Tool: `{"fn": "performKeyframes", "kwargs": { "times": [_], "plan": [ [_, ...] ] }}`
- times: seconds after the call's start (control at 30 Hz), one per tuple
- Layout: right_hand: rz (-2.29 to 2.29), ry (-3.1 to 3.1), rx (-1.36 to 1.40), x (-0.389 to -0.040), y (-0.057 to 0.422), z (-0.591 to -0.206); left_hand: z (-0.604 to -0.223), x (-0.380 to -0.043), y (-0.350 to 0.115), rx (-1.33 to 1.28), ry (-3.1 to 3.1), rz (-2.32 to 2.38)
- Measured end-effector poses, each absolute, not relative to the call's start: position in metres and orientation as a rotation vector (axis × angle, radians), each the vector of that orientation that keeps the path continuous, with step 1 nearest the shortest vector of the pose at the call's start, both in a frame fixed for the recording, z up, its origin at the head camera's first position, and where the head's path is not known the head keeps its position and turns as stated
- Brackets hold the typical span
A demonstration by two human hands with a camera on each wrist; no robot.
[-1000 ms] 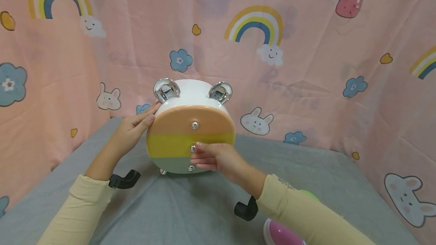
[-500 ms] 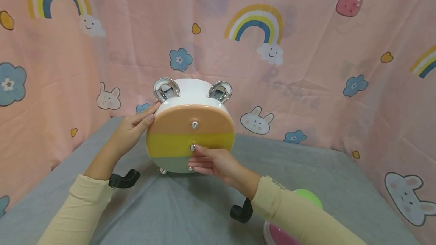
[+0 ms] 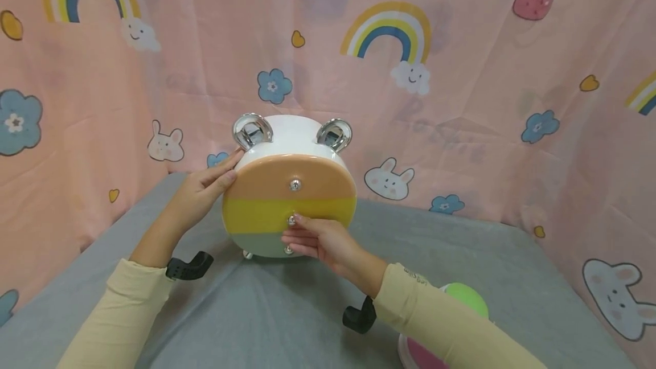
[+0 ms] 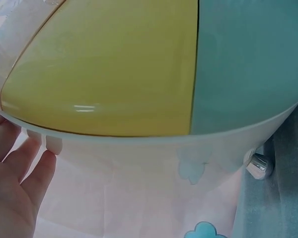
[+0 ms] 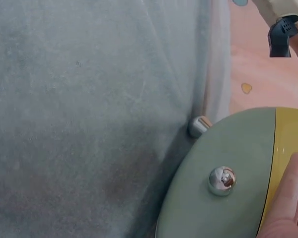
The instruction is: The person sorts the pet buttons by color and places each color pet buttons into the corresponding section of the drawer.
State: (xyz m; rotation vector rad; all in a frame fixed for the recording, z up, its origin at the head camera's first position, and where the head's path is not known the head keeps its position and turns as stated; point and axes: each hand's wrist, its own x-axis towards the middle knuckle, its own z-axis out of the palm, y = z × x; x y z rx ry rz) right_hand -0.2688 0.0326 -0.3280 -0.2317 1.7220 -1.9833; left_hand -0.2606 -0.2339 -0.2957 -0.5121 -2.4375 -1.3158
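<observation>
A small white drawer box with silver ear-like rings [image 3: 289, 130] stands on short silver feet. Its rounded front has an orange drawer [image 3: 261, 178], a yellow one [image 3: 256, 215] and a green one [image 4: 248, 64], each with a silver knob. All three fronts sit flush. My left hand [image 3: 197, 195] rests on the box's left side, fingers fairly straight along the white wall [image 4: 139, 163]. My right hand [image 3: 328, 244] pinches the yellow drawer's knob [image 3: 292, 220] between thumb and finger. In the right wrist view that knob is hidden, while the green drawer's knob [image 5: 222, 180] shows.
Grey cloth [image 3: 230, 312] covers the table. A pink object with a white rim [image 3: 417, 352] and a light green rounded thing [image 3: 468, 299] lie at the front right, partly behind my right sleeve. A pink printed curtain [image 3: 461, 73] hangs behind and at the sides.
The right hand has shifted slightly down and left, its fingertips coming onto the middle knob. My left hand has kept its place, and the drawers look the same. The head view tilts slightly.
</observation>
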Motion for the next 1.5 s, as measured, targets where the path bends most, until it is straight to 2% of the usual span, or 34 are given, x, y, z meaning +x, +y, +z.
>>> {"fn": "performKeyframes", "kwargs": {
  "times": [1.5],
  "plan": [
    [-1.875,1.795,-0.323,-0.214,0.055,-0.33,-0.292,-0.258,-0.235,-0.479,-2.495,-1.293]
  ]
}}
